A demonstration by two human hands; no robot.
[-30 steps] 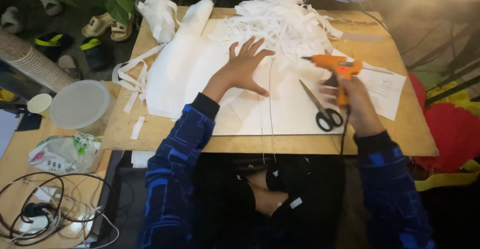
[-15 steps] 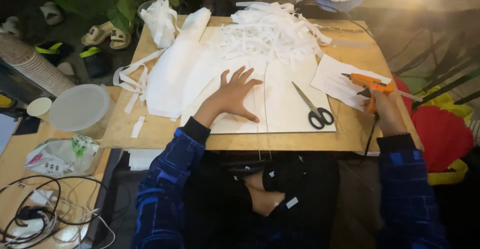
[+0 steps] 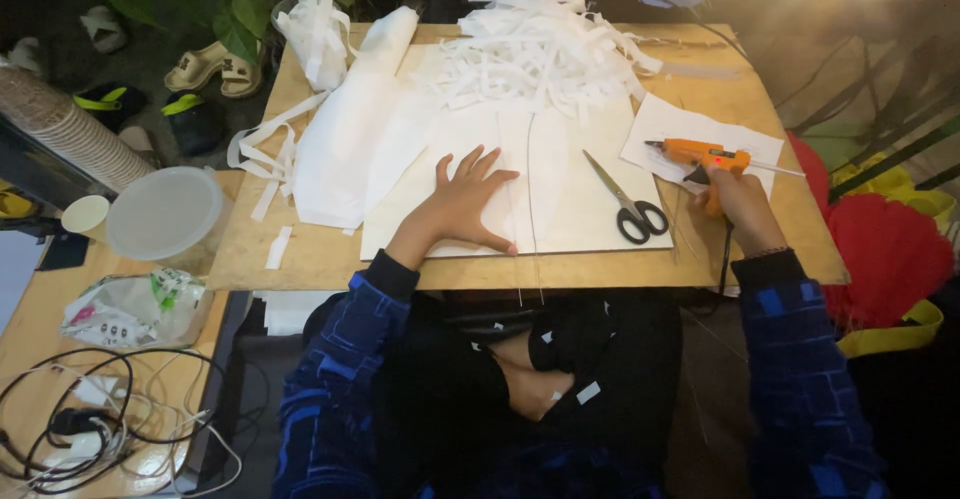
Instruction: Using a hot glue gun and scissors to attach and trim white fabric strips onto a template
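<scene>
Head view looked straight down on a wooden board table (image 3: 300, 259). Her or his left hand (image 3: 468, 204) lay flat, fingers spread wide, palm pressed on a large white sheet (image 3: 560, 189) near its front edge, gripping nothing. Right hand (image 3: 735, 209) was wrapped tight around the handle of an orange glue gun (image 3: 700, 157), which sat over a smaller white paper (image 3: 680, 129) at the table's right side, nozzle pointing right. Black-handled scissors (image 3: 625, 199) lay on the sheet between the two hands. A heap of white paper strips (image 3: 540, 49) covered the far end.
</scene>
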